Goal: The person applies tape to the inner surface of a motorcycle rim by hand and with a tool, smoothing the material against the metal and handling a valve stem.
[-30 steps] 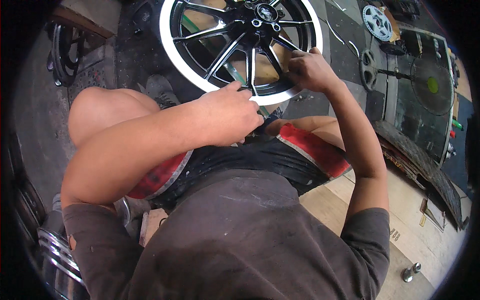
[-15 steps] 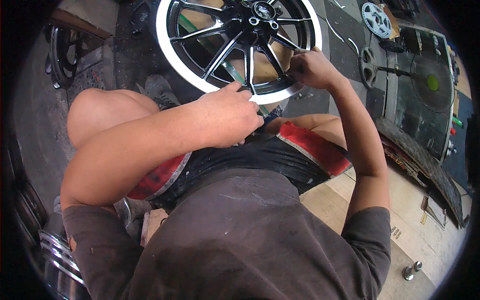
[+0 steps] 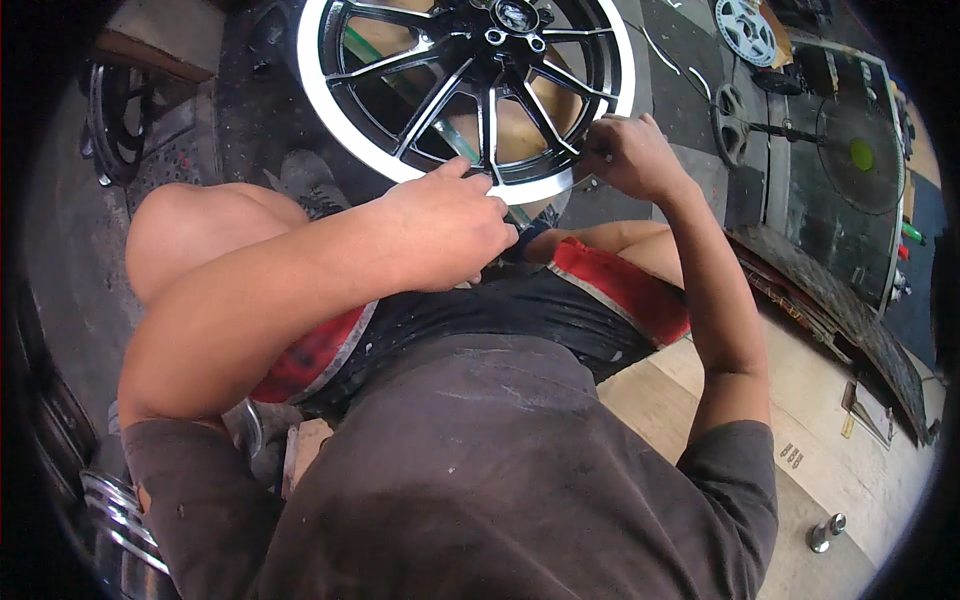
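Wheel face toward camera (hub axis likewise), left grip unclear, right grip curled closed.

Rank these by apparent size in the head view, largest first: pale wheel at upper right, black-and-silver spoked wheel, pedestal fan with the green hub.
1. Black-and-silver spoked wheel, even cropped by the top edge
2. Pedestal fan
3. Pale wheel
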Demonstrator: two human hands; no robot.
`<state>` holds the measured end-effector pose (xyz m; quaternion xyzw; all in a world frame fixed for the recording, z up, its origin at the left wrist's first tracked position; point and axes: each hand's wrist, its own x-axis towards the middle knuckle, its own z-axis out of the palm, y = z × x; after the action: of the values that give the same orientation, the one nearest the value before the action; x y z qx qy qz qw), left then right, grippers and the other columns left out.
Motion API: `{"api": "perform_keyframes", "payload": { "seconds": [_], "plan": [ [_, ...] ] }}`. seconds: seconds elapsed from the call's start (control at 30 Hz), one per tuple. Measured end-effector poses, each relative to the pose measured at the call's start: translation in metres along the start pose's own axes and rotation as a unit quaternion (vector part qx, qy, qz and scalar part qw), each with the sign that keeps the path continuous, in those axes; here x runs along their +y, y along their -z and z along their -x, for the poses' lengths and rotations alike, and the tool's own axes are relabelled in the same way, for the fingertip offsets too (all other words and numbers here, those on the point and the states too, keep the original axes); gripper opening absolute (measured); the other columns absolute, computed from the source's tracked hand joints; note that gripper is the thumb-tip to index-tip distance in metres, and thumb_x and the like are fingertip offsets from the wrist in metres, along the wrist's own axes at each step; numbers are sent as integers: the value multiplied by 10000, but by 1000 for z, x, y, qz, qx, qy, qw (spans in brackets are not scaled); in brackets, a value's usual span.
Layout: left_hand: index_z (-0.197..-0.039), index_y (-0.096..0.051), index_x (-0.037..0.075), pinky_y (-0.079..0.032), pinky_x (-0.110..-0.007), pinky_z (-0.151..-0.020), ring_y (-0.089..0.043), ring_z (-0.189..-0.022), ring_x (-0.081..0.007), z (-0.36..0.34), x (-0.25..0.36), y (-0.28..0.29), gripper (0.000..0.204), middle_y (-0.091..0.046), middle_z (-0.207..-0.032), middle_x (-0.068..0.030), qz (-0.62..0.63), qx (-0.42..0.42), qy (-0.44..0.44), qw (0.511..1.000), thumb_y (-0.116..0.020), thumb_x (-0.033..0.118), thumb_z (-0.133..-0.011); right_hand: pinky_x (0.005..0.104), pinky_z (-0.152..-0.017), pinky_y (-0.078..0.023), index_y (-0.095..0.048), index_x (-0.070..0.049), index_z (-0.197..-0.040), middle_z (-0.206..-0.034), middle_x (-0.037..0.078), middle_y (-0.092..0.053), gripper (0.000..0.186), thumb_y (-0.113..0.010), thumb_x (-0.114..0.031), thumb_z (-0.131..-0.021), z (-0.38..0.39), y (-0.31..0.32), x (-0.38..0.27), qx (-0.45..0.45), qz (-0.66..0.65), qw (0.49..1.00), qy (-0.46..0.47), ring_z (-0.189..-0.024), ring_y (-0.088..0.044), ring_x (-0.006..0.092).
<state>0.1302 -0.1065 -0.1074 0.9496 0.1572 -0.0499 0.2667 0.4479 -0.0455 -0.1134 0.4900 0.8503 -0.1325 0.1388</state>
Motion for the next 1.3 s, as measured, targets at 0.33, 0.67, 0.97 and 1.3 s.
{"api": "perform_keyframes", "payload": {
  "seconds": [0.33, 0.67, 0.97, 1.3],
  "plan": [
    [-1224, -734, 101, -441, -511, -1149, -644, -1215, -308, -1, 5, -1, 416, -710, -1189, -109, 5, 8, 3, 1000, -823, 316, -879, 504, -806, -574, -788, -36, -955, -931, 192, -766, 253, -751, -259, -842, 18, -18, -37, 56, -42, 975, -211, -881, -744, 401],
    [-1190, -726, 5, -444, -498, -1144, -635, -1260, -341, 3, 14, -7, 362, -667, -1364, -245, -78, 4, 36, 996, -686, 287, -966, 505, -870, -581, -788, -30, -996, -1000, 217, -776, 300, -733, -303, -887, 22, -19, -84, 85, -98, 939, -317, -964, -744, 425],
    [-1225, -720, -1, -449, -484, -1122, -642, -1232, -327, 13, 24, 1, 387, -676, -1347, -247, -110, -52, 34, 992, -604, 318, -1040, 528, -880, -579, -765, -33, -991, -983, 223, -774, 294, -728, -305, -887, 14, -16, -110, 17, -90, 941, -325, -987, -742, 434],
    [-1212, -730, 11, -458, -480, -1082, -643, -1186, -309, 15, 19, -1, 337, -707, -1213, -194, -84, -40, 28, 995, -592, 256, -1027, 557, -886, -570, -700, 14, -1042, -1024, 263, -757, 332, -733, -276, -885, 10, -17, -135, 10, -95, 937, -336, -994, -723, 475]
  ]
}}
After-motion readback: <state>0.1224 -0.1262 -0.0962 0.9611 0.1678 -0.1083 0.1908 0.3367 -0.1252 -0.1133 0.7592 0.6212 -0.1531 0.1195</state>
